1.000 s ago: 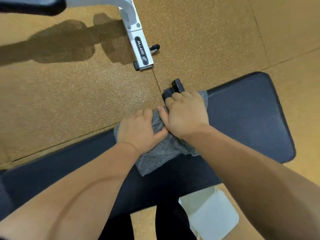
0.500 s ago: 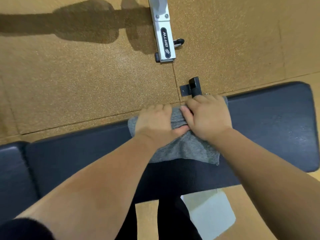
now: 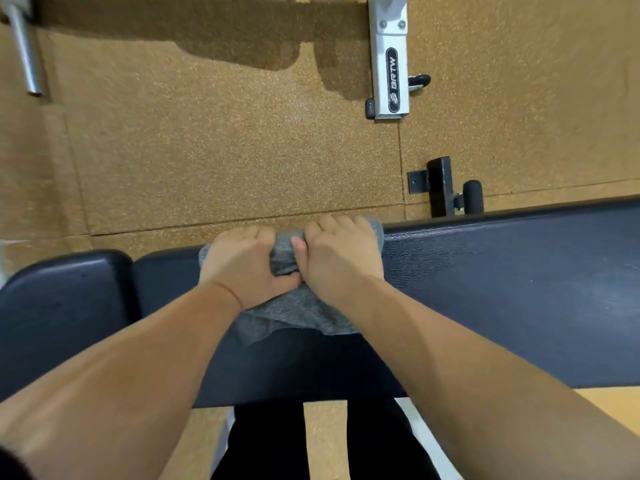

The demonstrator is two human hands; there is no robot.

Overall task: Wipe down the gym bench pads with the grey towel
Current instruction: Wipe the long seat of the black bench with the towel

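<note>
The grey towel (image 3: 298, 313) lies across the long dark bench pad (image 3: 502, 289), bunched at the pad's far edge. My left hand (image 3: 244, 268) and my right hand (image 3: 341, 261) press side by side on the towel, fingers curled over the far rim and gripping the cloth. The towel's near part spreads flat behind my wrists. A second, shorter dark pad (image 3: 65, 292) adjoins at the left, separated by a narrow gap.
The floor is tan speckled rubber. A white machine foot (image 3: 389, 71) with a small wheel stands beyond the bench. A black bracket with a knob (image 3: 446, 188) sits just past the pad's far edge. A metal tube (image 3: 26, 53) is at top left. My dark-clothed legs (image 3: 270, 441) stand below the bench.
Both hands and the towel have slid left along the long pad toward the gap. The view has shifted, so the shorter left pad shows more.
</note>
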